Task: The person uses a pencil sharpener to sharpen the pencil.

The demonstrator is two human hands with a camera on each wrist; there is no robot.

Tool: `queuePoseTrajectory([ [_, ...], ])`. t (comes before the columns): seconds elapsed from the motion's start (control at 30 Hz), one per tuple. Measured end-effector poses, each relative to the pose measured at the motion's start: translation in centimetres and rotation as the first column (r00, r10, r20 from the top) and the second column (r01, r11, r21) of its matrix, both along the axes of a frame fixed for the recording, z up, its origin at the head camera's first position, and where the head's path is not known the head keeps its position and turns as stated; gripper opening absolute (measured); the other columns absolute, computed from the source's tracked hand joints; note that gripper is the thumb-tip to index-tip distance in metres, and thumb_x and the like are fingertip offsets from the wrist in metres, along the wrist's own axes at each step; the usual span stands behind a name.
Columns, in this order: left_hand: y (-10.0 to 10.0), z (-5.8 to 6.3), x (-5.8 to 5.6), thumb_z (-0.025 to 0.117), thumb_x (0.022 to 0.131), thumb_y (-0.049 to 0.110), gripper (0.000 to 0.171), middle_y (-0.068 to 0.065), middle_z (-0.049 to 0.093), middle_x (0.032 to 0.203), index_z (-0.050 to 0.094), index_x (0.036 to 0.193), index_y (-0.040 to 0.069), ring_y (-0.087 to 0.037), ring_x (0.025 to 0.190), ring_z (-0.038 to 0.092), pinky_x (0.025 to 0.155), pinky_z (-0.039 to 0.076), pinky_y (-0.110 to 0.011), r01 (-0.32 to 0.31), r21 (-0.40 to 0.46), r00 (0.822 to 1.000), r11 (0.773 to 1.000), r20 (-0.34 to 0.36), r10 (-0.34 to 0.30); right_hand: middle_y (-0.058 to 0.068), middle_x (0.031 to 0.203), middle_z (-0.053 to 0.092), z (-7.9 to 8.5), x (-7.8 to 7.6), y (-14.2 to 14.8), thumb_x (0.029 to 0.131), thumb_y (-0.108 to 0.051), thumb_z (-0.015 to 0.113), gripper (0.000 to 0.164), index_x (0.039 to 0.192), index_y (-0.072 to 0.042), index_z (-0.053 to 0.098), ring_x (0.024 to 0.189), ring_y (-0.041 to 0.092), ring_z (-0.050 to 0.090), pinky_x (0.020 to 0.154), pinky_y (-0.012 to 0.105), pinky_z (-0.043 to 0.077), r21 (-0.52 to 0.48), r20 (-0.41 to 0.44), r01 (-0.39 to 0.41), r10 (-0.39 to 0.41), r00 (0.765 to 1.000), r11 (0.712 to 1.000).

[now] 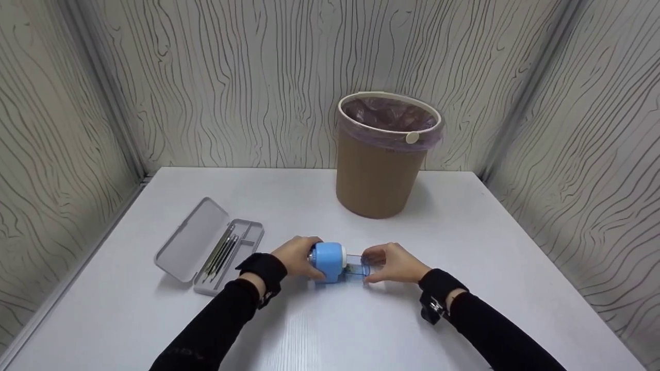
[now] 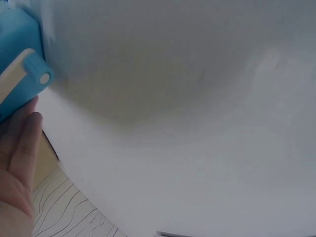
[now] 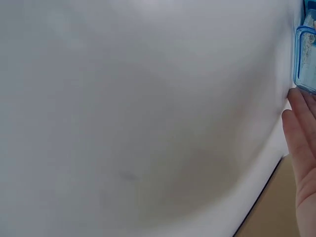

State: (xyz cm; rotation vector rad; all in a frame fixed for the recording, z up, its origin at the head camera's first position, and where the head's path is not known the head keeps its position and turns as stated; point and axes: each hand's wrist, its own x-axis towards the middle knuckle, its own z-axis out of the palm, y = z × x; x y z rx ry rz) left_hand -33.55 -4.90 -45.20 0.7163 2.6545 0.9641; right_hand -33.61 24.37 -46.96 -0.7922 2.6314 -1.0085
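A blue crank pencil sharpener (image 1: 329, 262) lies on the white table, a little below the middle of the head view. My left hand (image 1: 298, 256) grips its left end, thumb on the near side and fingers on the far side. In the left wrist view its white crank arm (image 2: 14, 75) ends in a blue knob. From the sharpener's right side sticks out a see-through blue shavings drawer (image 1: 356, 269), with dark bits inside. My right hand (image 1: 397, 264) holds the drawer's outer end between thumb and fingers. The right wrist view catches only the drawer's corner (image 3: 305, 61) beside the fingertips.
An open grey pencil case (image 1: 191, 239) lies to the left, with several pencils (image 1: 221, 255) in its tray. At the back right stands a brown bin (image 1: 379, 175) lined with a purple bag (image 1: 392, 111). Wood-patterned panels (image 1: 247, 82) enclose the table (image 1: 289, 201) at the back and sides.
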Motion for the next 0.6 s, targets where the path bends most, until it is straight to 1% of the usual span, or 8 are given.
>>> queuePoseTrajectory([
  [0.17,-0.1,-0.1,0.0,0.093,0.072,0.023,0.07,-0.016,0.072,0.124,0.062,0.132,0.002,-0.031,0.114,0.069,0.103,0.056,-0.048,-0.007,-0.008,1.0,1.0,-0.023,0.007,0.017,0.127,0.073,0.0,0.4,0.8,0.078,-0.027,0.09,0.065,0.13,0.003,0.066,0.118,0.032,0.071,0.105,0.047,0.055,-0.014,0.008,0.022,-0.022,1.0,1.0],
  [0.37,0.0,-0.3,-0.1,0.094,0.072,0.024,0.071,-0.016,0.072,0.125,0.062,0.132,0.003,-0.031,0.114,0.069,0.103,0.056,-0.048,-0.011,-0.002,1.0,1.0,-0.013,0.011,0.018,0.129,0.071,0.6,0.6,1.8,0.079,-0.027,0.089,0.066,0.131,0.004,0.065,0.118,0.033,0.07,0.104,0.045,0.056,-0.026,0.039,0.06,-0.059,0.998,0.998],
  [0.47,-0.1,-0.2,-0.2,0.094,0.072,0.024,0.07,-0.016,0.072,0.124,0.062,0.131,0.003,-0.031,0.114,0.069,0.103,0.056,-0.049,-0.008,0.005,1.0,1.0,-0.005,0.008,0.021,0.13,0.07,1.4,0.6,2.3,0.08,-0.027,0.088,0.065,0.132,0.005,0.064,0.118,0.034,0.07,0.105,0.045,0.056,-0.039,0.031,0.069,-0.068,0.997,0.997],
  [0.6,-0.1,-0.1,0.0,0.094,0.072,0.024,0.071,-0.016,0.072,0.126,0.061,0.132,0.003,-0.032,0.116,0.069,0.104,0.055,-0.049,-0.007,-0.002,1.0,1.0,0.001,0.007,0.024,0.129,0.07,3.3,0.4,3.2,0.082,-0.025,0.087,0.064,0.132,0.007,0.063,0.118,0.037,0.07,0.105,0.046,0.055,-0.059,0.014,0.085,-0.084,0.996,0.995],
])
